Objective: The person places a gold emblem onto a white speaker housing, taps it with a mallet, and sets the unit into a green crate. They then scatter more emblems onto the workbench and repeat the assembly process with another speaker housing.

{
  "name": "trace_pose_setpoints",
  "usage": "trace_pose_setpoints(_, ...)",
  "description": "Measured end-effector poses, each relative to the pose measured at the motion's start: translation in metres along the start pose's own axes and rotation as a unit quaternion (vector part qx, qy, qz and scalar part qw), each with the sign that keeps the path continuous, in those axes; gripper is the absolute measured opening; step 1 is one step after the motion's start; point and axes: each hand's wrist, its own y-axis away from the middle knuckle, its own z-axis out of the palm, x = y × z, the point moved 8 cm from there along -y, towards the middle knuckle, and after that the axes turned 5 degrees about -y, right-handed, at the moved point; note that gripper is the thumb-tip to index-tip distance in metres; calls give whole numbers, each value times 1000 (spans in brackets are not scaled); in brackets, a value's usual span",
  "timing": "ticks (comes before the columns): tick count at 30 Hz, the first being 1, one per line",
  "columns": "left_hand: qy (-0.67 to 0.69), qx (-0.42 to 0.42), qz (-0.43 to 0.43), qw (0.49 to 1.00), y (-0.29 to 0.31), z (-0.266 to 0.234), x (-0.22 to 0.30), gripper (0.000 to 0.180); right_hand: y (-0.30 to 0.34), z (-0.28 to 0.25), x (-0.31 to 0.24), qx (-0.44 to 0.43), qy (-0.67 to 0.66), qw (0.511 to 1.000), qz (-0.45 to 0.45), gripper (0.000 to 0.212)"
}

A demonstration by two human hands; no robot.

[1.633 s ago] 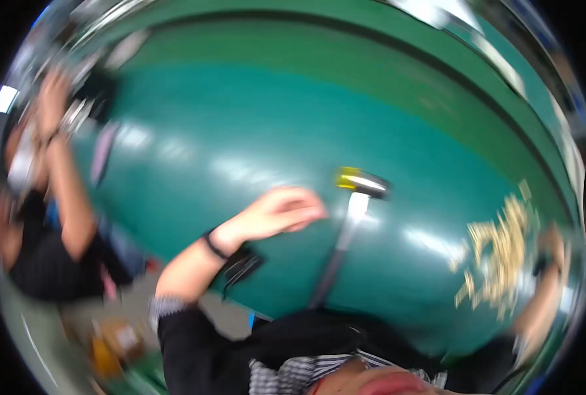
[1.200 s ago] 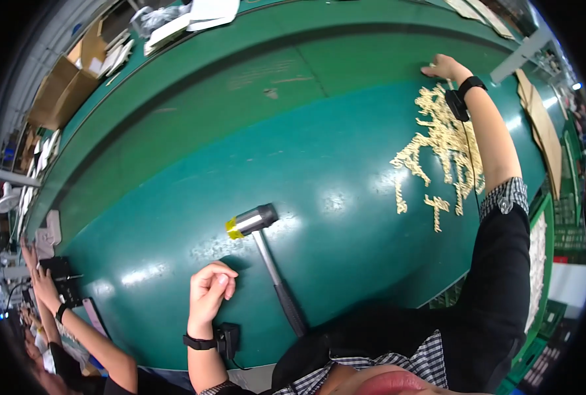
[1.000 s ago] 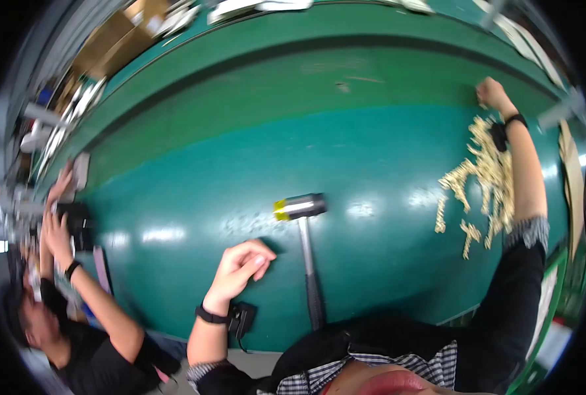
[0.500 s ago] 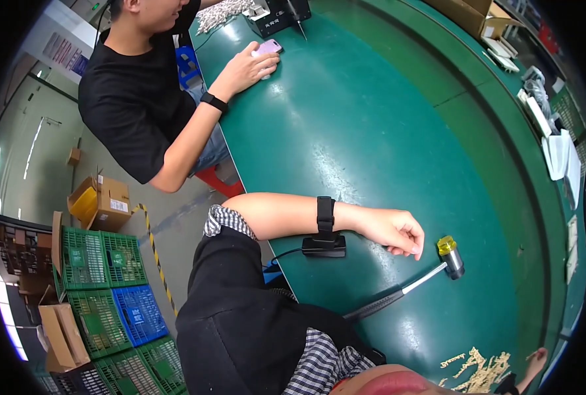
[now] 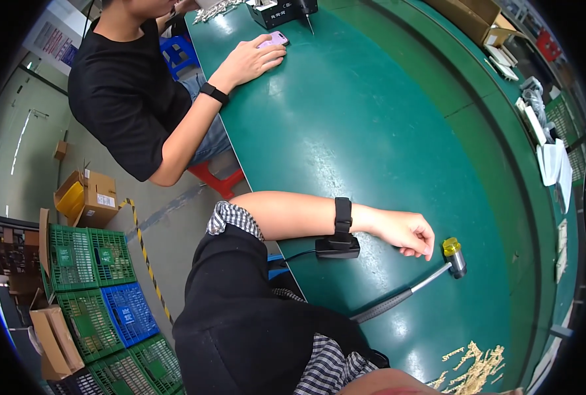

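Note:
My left hand [image 5: 406,235] rests over the green table [image 5: 319,118] with its fingers curled inward and nothing seen in them. A black strap with a small dark box [image 5: 337,247] sits at that wrist, and a cable runs from the box. Just right of the fingers lies a mallet [image 5: 456,258] with a yellow head face, a metal body and a black grip. Its handle slants down toward my body, and the hand does not touch it. My right hand is out of the picture.
Pale small pieces [image 5: 474,368] lie heaped near the lower right. Across the table a person [image 5: 121,99] in black rests a hand by a pink phone [image 5: 274,39]. Green and blue crates [image 5: 131,313] and an open carton [image 5: 95,197] stand on the floor at left.
My left hand and the mallet appear slightly further right as the view shifts. A hand at the lower right edge has left the picture. The other person's head leans lower.

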Motion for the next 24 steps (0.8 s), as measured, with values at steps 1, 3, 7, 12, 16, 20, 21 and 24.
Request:
trace_pose_setpoints(1, 4, 4, -3, 1000, 4, -2, -1, 17, 10, 15, -15, -4, -1, 1000, -1, 24)
trace_pose_setpoints(3, 9, -6, -7, 1000, 2, 0, 0, 17, 37, 27, -42, 119, -91, 989, 15, 23)
trace_pose_setpoints(7, 29, -11, 18, 999, 3, 1, -3, 16, 54, 58, -23, 142, -131, 979, 71, 22)
trace_pose_setpoints(12, 36, -9, 20, 999, -2, 1, -3, 16, 40, 110, -15, 108, -113, 986, 61, 21)
trace_pose_setpoints(16, 44, -7, 12, 999, 0, -1, -5, 16, 48, 164, -22, 84, -121, 986, 74, 21)
trace_pose_setpoints(20, 73, -16, 14, 997, -3, 1, -4, 16, 62, 197, -25, 83, -173, 968, 163, 22)
trace_pose_setpoints(21, 66, -20, 17, 997, -5, 2, -3, 16, 65, 196, -21, 87, -170, 968, 166, 22)
trace_pose_setpoints(24, 51, -6, 8, 999, 0, -1, -7, 16, 65, 209, -1, 64, -239, 956, 155, 22)
